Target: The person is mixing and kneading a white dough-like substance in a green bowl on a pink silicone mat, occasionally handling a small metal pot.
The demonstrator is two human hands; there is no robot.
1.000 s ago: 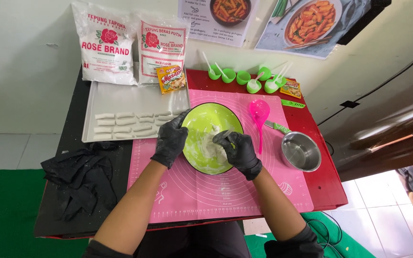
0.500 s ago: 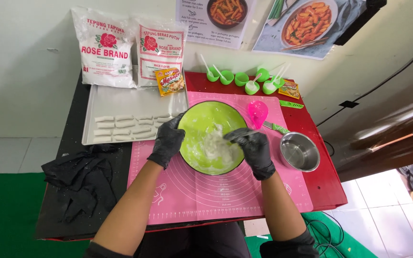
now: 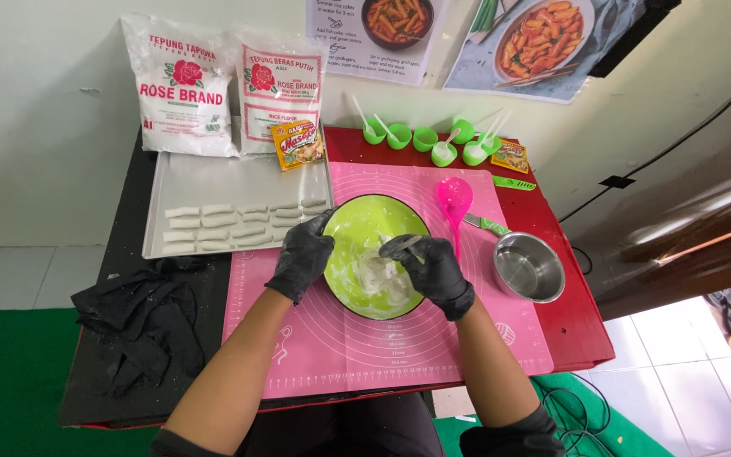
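1. The green bowl (image 3: 364,230) sits on the pink mat (image 3: 399,347), mid-desk; the left hand (image 3: 302,254) in a black glove clasps its near-left rim, fingers curled over the edge
2. The right hand (image 3: 433,271) is inside the bowl, closed around a small tool I cannot make out, pressed into the white dough (image 3: 378,275)
3. The dough looks soft, wet and sticky, smearing the bowl wall; it would tear rather than lift whole, so scoop from beneath
4. The bowl seems light and likely to slide; grip the rim
5. Shaped dough pieces (image 3: 230,224) lie on the grey tray (image 3: 213,173), just left
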